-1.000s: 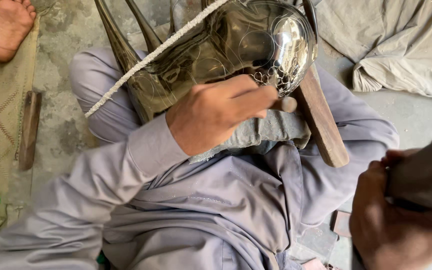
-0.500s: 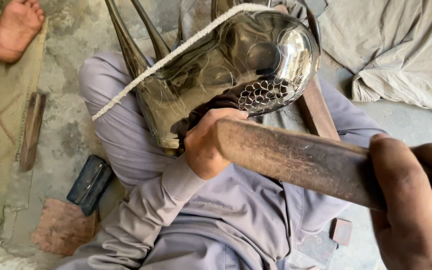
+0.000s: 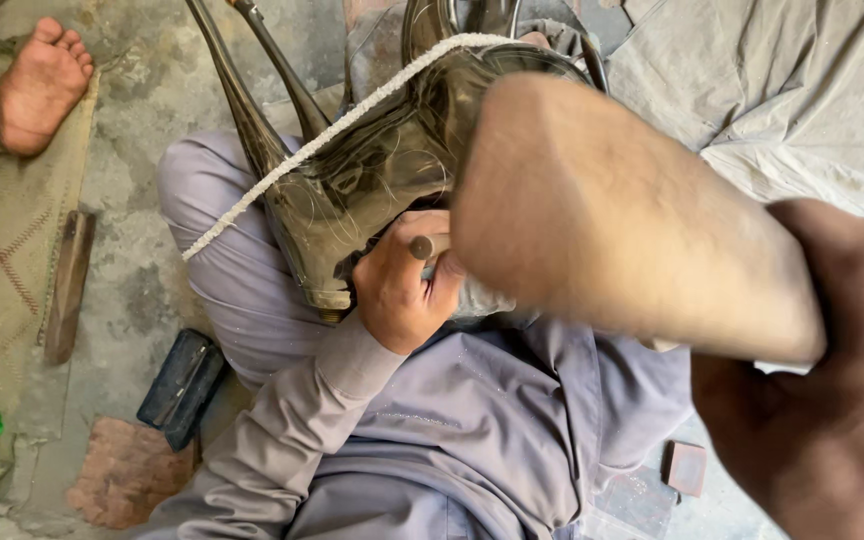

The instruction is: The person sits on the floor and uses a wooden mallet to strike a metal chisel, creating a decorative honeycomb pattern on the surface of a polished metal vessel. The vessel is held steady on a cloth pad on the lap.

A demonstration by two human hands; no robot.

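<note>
Shiny metal pot [image 3: 372, 170] rests on our lap at 12 o'clock. Our left hand [image 3: 402, 290] has its grip tight on a small punch [image 3: 427, 246]; our right hand [image 3: 822, 420] squeezes a wooden mallet [image 3: 612, 210].

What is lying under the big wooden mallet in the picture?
Under the wooden mallet lies the engraved metal vessel; its right part is covered. The left hand holds a punch there.
</note>
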